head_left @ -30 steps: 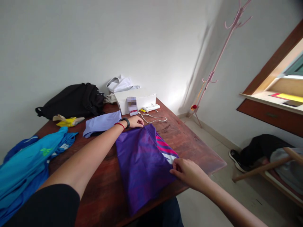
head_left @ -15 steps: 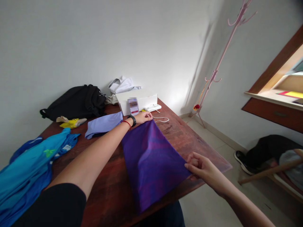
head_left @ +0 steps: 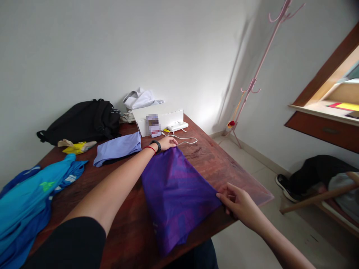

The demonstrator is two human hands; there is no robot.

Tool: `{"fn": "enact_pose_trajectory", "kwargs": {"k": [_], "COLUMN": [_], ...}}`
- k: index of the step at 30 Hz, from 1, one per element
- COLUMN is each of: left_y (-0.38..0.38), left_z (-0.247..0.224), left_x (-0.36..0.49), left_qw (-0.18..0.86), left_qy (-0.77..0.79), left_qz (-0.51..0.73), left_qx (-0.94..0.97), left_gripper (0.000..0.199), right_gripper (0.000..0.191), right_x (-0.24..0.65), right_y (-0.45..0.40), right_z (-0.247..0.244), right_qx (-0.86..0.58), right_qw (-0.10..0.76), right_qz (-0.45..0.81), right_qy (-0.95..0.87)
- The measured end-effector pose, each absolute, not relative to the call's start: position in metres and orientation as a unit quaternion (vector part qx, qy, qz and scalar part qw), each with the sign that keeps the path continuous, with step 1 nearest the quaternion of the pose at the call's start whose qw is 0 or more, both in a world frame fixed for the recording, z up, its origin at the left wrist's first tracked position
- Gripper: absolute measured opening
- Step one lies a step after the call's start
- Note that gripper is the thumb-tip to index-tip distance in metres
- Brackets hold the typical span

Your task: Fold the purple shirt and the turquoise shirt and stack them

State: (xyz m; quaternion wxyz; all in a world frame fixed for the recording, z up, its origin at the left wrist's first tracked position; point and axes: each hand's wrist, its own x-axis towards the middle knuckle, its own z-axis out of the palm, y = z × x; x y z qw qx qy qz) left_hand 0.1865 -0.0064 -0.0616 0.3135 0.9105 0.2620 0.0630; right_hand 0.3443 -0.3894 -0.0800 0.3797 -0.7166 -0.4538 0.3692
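Observation:
A purple piece of fabric, probably a garment, is stretched over the wooden table between my two hands. At its far corner my left hand is closed on the edge, with a black band and a red string on the wrist. My right hand pinches the right-hand corner near the table's front edge. The cloth's near end hangs toward the front of the table, partly creased. Just left of my left hand lies a folded lavender cloth.
Blue clothing spreads over the table's left side. Behind are a yellow item, a black backpack, a white box, a white device with a cable and white cloth. A pink coat rack stands right.
The purple cloth's near part has shifted and creased, its lower edge now bunched. Both hands keep their hold at the corners. The view has moved slightly.

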Motion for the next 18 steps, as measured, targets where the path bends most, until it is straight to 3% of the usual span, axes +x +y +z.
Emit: {"fn": "enact_pose_trajectory", "kwargs": {"k": [7,18], "left_y": [-0.008,-0.033], "left_z": [-0.067,-0.064], "left_x": [0.176,0.179], "left_qw": [0.258,0.171], "left_qy": [0.289,0.283], "left_qz": [0.066,0.102], "left_qx": [0.919,0.938], "left_gripper": [0.052,0.016], "right_gripper": [0.025,0.023], "right_x": [0.345,0.339], "right_y": [-0.391,-0.393], "right_z": [-0.080,-0.071], "right_qx": [-0.748,-0.751], "right_qw": [0.298,0.218], "right_qz": [0.218,0.214], "right_qy": [-0.552,-0.585]}}
